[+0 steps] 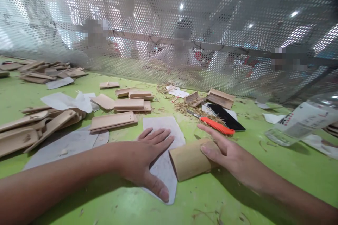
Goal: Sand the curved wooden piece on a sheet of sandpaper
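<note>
In the head view, a curved bamboo piece (191, 158) lies convex side up at the centre right of the green counter (126, 205), its long axis running slantwise from lower left to upper right. Its left end, which shows a dark hollow edge, points at the white paper sheet (164, 167) and overlaps its right margin. The right hand (228, 153) holds the piece at its other end, thumb on top and index finger stretched past the far edge; the remaining fingers are hidden. The left hand (139, 156) holds nothing: it lies palm down on the paper, fingers straight and thumb spread wide. Beyond the bamboo, an orange-handled utility knife (215, 125) points its blade to the upper left, just beside a black phone (228, 116). Pale shavings (182, 107) litter the counter near them. Flat bamboo slats (129, 104) lie beyond the left hand, with a bamboo pile (39, 130) farther left. A clear plastic bottle (298, 123) is at right. A perforated screen (158, 63) borders the far side, ceiling lights (181, 6) showing through.
</note>
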Motion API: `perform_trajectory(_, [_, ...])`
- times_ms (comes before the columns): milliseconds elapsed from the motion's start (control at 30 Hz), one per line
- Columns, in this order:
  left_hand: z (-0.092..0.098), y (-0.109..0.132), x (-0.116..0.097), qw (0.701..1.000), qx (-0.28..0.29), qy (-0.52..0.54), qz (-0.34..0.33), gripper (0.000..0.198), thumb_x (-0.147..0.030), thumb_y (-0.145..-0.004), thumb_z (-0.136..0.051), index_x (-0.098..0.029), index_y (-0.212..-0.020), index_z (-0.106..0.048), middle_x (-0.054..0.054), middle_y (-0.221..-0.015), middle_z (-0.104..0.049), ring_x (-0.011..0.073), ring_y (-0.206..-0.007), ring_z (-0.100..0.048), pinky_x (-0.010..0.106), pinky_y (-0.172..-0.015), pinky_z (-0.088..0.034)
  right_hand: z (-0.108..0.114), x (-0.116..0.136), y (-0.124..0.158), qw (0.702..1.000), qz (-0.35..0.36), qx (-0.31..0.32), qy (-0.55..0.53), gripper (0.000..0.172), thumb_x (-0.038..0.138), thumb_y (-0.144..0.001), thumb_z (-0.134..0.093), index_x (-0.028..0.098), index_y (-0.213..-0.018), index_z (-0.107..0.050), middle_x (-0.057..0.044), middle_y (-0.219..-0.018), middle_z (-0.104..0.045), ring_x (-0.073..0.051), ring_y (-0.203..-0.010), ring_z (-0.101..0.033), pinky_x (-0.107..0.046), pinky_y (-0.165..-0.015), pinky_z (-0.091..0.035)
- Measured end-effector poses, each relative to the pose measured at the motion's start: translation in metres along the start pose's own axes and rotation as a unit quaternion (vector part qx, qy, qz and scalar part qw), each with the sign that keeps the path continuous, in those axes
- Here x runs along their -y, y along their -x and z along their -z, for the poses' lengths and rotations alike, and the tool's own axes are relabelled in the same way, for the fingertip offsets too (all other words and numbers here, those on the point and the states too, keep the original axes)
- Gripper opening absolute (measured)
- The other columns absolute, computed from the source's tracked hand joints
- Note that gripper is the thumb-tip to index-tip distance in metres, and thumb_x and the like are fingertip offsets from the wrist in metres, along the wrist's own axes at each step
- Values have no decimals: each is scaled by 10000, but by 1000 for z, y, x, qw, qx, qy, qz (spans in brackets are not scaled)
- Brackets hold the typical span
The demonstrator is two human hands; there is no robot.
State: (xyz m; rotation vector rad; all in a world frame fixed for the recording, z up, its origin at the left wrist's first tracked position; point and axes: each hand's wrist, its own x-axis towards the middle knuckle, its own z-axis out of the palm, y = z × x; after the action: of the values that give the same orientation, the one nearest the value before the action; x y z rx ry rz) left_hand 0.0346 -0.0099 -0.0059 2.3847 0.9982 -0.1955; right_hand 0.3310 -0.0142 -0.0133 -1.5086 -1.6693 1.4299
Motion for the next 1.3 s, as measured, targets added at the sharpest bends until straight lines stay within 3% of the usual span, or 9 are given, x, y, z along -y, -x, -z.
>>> perform_trajectory(133, [7, 3, 0, 1000, 20, 2, -10, 1345, -761, -773, -775, -151, -1682, 6, 189, -1702, 93, 399, -1568, 95, 638, -1243, 7, 4, 3, -5, 999, 35, 20, 24, 739, 629, -921, -665, 286, -1544, -465, -112, -1288, -680, -312, -1086, -670, -379, -832, -582])
perform_trajectory(300, [12, 10, -5, 999, 15, 1, -42, 1431, -728, -624, -895, -163, -1686, -120, 223, -1728, -38, 497, -1560, 25, 703, -1217, -59, 3, 0, -8, 997, -16, 30, -75, 567, 561, -924, -694, 285, -1404, -574, -76, -1152, -677, -224, -905, -650, -279, -659, -537])
perform_trajectory(467, [11, 13, -12, 993, -68, -35, -87, 1063, -651, -711, -873, -164, -1553, -441, 192, -1539, -475, 441, -1467, -369, 592, -1243, -182, 3, -4, -13, 983, -52, 29, -175, 431, 475, -891, -742, 244, -1248, -673, -54, -1039, -666, -193, -840, -629, -261, -623, -544])
perform_trajectory(567, [11, 18, -18, 990, -93, -46, -101, 829, -554, -796, -846, -154, -1451, -533, 155, -1418, -573, 379, -1368, -486, 482, -1210, -298, 4, -4, -15, 979, -49, 21, -195, 357, 432, -875, -750, 224, -1163, -709, -47, -1002, -658, -177, -790, -617, -254, -586, -542])
perform_trajectory(800, [7, 17, -27, 992, -95, -40, -67, 881, -605, -784, -841, -129, -1440, -497, 177, -1406, -572, 364, -1275, -559, 453, -1111, -425, 2, -7, -18, 980, -41, 12, -192, 318, 430, -865, -739, 230, -1111, -707, -38, -971, -660, -184, -774, -619, -264, -583, -534])
perform_trajectory(933, [13, 12, -30, 994, -92, -56, -32, 503, -430, -861, -820, -147, -1217, -607, 107, -1174, -654, 296, -1037, -656, 364, -897, -533, 2, -5, -12, 997, -8, -6, -79, 330, 501, -912, -672, 230, -1097, -696, -56, -1004, -669, -212, -818, -617, -289, -616, -515])
perform_trajectory(1000, [16, 11, -28, 993, -90, -60, -42, 435, -425, -881, -805, -153, -1167, -622, 91, -1144, -656, 277, -989, -655, 345, -848, -539, 2, -1, -9, 999, 21, -23, 7, 340, 533, -939, -625, 237, -1087, -701, -64, -1034, -675, -219, -841, -607, -292, -632, -504])
perform_trajectory(1100, [18, 12, -25, 992, -85, -66, -66, 508, -510, -873, -817, -150, -1179, -628, 100, -1196, -642, 279, -1026, -641, 336, -871, -531, 1, 4, -7, 996, 26, -43, 70, 356, 548, -915, -626, 237, -1064, -712, -75, -1022, -667, -224, -809, -593, -304, -603, -503])
perform_trajectory(1300, [17, 14, -24, 992, -68, -78, -70, 655, -561, -799, -875, -144, -1231, -614, 100, -1219, -641, 271, -1045, -645, 300, -867, -517, -1, 7, -11, 997, -42, -39, 49, 389, 554, -881, -627, 231, -1082, -709, -65, -919, -659, -156, -614, -530, -270, -478, -433])
